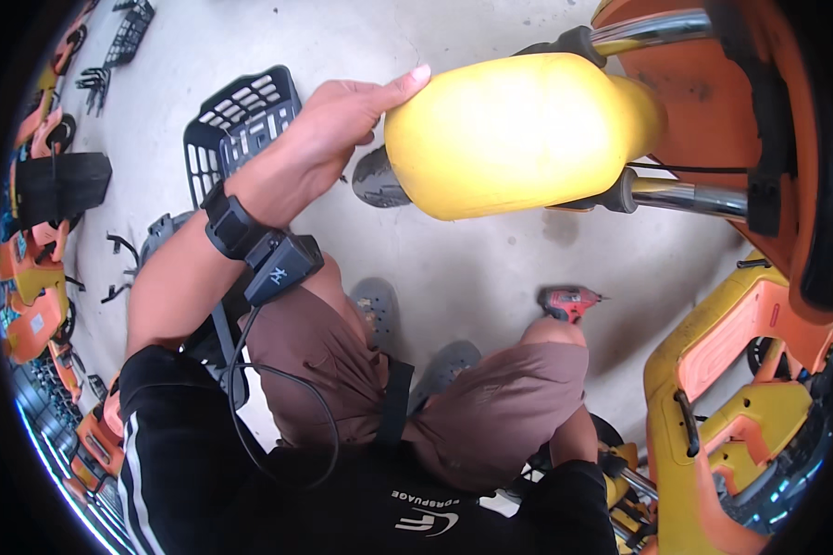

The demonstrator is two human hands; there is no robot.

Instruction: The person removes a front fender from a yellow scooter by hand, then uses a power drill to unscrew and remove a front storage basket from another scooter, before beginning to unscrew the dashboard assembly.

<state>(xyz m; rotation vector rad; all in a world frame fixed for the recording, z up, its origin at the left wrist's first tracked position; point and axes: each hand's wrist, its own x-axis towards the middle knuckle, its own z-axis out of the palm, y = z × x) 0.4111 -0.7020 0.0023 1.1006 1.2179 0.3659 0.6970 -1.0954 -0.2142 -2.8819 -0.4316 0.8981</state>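
My left hand [342, 120], wearing a black strapped device at the wrist, grips the front edge of a yellow fender [514, 134]. The fender sits between two chrome fork tubes [690, 202], with a dark tyre [379, 180] beneath it and an orange panel [676, 111] behind. My right forearm [574, 435] hangs down beside my right knee, with that hand and its fingers hidden. A red-and-black power driver [569, 301] lies on the floor just beyond that knee.
A black basket [241, 92] and loose black parts [120, 37] lie on the grey floor to the left. Orange and yellow scooters [32, 314] line the far left edge. Another yellow-and-orange frame [666, 416] stands close on my right.
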